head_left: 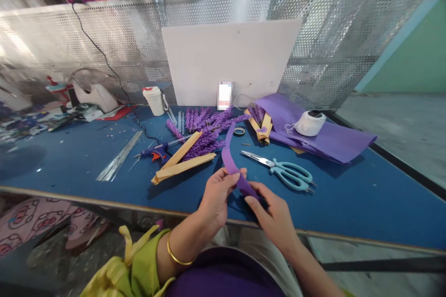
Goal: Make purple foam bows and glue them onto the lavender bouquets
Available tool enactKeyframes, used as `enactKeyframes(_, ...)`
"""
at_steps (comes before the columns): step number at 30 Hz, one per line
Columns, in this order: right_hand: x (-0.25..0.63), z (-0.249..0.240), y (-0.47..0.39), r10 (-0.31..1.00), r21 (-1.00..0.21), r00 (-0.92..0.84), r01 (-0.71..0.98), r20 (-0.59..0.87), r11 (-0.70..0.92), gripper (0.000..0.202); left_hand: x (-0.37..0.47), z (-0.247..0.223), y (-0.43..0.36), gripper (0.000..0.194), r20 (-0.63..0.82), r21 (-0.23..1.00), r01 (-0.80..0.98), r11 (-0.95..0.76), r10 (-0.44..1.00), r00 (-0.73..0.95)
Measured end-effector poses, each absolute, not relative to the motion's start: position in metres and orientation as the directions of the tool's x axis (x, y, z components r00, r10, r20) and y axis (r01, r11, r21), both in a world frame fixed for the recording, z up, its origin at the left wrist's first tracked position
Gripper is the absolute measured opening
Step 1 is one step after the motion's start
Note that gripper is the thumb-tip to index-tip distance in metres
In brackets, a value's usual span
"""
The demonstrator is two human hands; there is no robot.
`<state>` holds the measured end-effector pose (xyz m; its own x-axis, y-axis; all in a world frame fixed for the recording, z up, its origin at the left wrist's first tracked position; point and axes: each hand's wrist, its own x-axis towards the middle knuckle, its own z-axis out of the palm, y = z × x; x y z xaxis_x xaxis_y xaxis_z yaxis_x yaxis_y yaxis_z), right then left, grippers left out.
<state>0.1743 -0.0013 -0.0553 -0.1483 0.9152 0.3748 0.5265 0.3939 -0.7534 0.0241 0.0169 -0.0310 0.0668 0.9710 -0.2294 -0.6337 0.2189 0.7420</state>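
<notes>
A long purple paper strip (229, 155) runs between my two hands above the table's front edge, its far end curving up and away. My left hand (220, 190) pinches it around the middle, thumb on top. Closer to me, my right hand (269, 206) grips its near end between thumb and fingers. Past the strip lie purple lavender-like artificial sprigs (205, 137) and folded tan paper strips (184, 167). Blue-handled scissors (278, 167) rest to the right, blades partly closed. A roll of tape (239, 131) lies beyond the strip.
A blue glue gun (156, 152) with a cord and a bundle of thin wires (120, 155) lie left. Purple sheets (320, 139) with a white pouch-like item (310, 123) are at right. A white cup (154, 100) stands before the white board (230, 60). Another person's patterned clothing (31, 222) shows lower left.
</notes>
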Motion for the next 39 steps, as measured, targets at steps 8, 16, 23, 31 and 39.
enactKeyframes(8,0.188,-0.057,-0.016,0.932,-0.781,-0.046,0.531,0.36,0.328,0.033,0.014,0.004,0.042,0.018,-0.18,0.624,-0.733,0.27,0.963,0.202)
enactKeyframes(16,0.219,-0.057,-0.023,0.922,-0.794,0.151,0.569,0.355,0.212,0.031,-0.023,0.064,0.07,0.023,0.325,0.736,-0.579,-0.351,0.933,-0.154)
enactKeyframes(23,0.208,-0.039,-0.001,0.961,-0.85,0.013,0.469,0.277,0.239,0.028,-0.087,0.041,0.061,0.044,0.438,0.805,-0.207,-0.556,0.793,-0.424)
enactKeyframes(31,0.175,-0.039,0.024,0.976,-0.91,-0.1,0.353,0.195,0.218,0.03,-0.157,0.008,0.042,0.054,0.248,0.965,0.08,-0.248,0.782,-0.572)
enactKeyframes(39,0.177,-0.053,0.027,0.987,-0.931,0.0,0.332,0.16,0.151,0.029,-0.176,-0.006,0.037,0.05,0.149,0.978,0.203,-0.045,0.833,-0.532)
